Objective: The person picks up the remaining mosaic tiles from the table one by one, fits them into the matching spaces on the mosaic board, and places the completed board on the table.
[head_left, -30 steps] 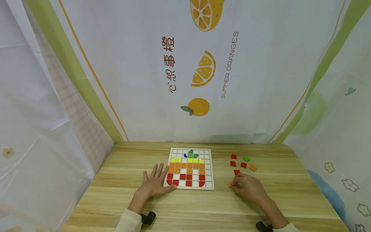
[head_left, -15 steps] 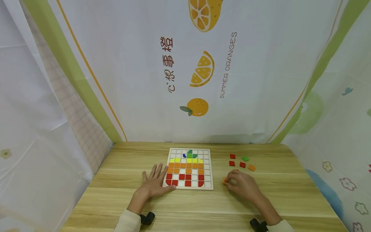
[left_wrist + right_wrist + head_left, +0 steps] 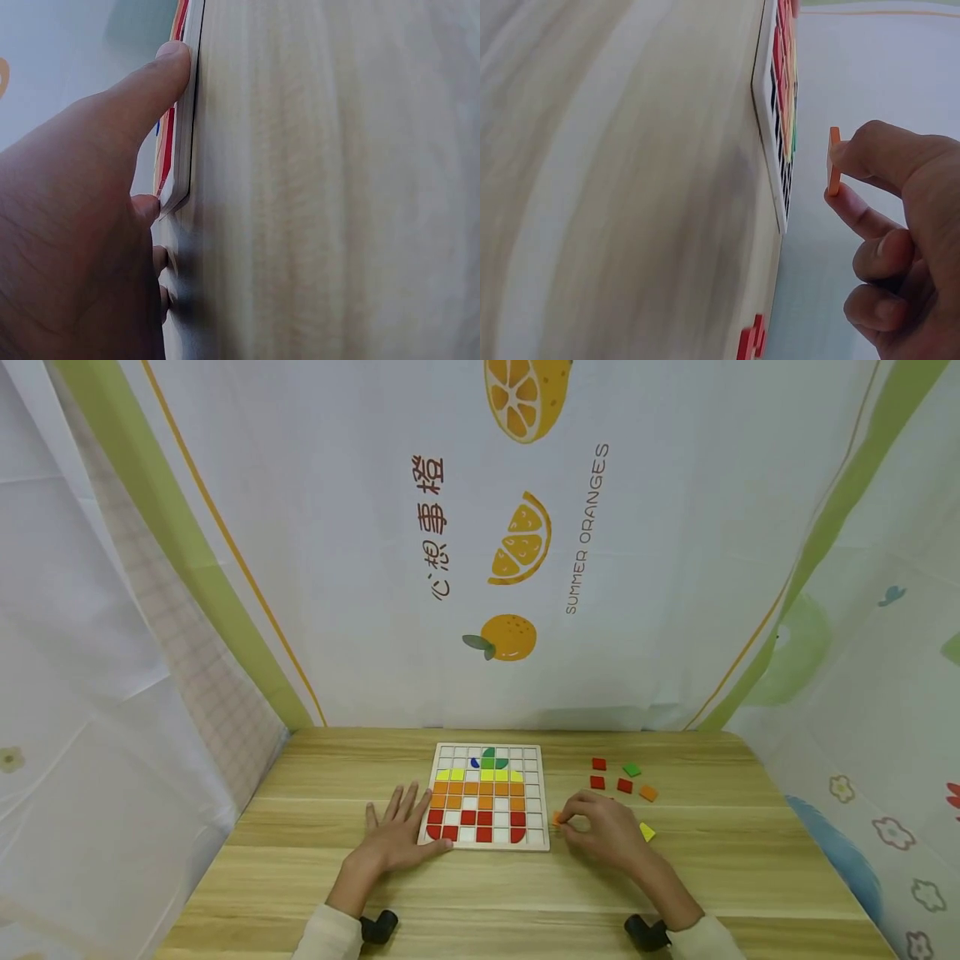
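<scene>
A white grid board [image 3: 534, 842] lies on the table, with red, orange, yellow, green and blue tiles set in its squares. My left hand [image 3: 397, 841] rests at the board's left side with spread fingers; the thumb touches the near edge, also visible in the left wrist view. My right hand [image 3: 606, 833] is just right of the board, pinching an orange tile [image 3: 834, 162] between thumb and fingertips. In the right wrist view the tile is held above the tabletop, apart from the board.
Right of the board lie loose red tiles [image 3: 598, 764], a green tile [image 3: 632, 770], an orange tile [image 3: 648, 793] and a yellow tile [image 3: 647, 832]. One red tile is mostly hidden behind the right hand. A printed curtain [image 3: 375, 677] hangs at the table's far edge.
My right hand has carried the orange tile leftward from the loose tiles to near the board's right edge, uncovering the yellow tile. The left hand stays at the board.
</scene>
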